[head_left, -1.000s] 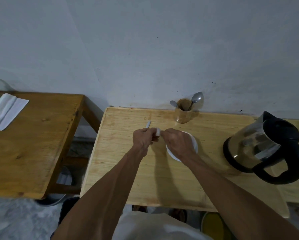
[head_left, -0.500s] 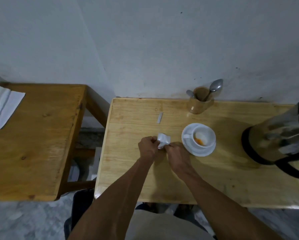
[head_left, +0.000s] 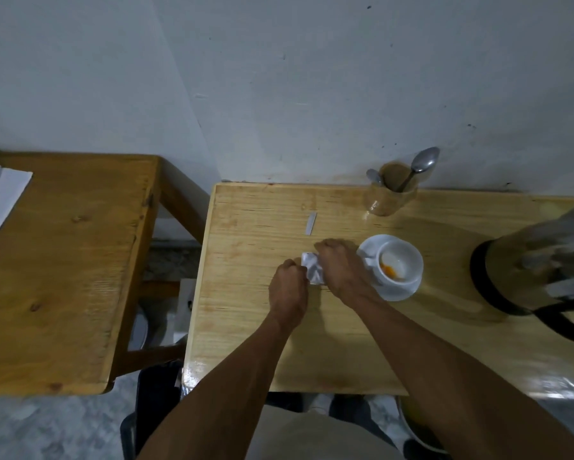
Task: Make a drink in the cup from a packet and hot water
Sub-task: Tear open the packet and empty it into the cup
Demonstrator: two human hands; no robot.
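Over the glossy wooden table [head_left: 245,327], both hands [head_left: 287,287] [head_left: 340,272] pinch a crumpled silvery packet [head_left: 313,268].

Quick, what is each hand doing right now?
Left hand: closed, pinching the left edge of the crumpled packet.
Right hand: closed on the same packet, beside the cup.

Crumpled packet [head_left: 313,267]; orange-powdered cup [head_left: 399,263]
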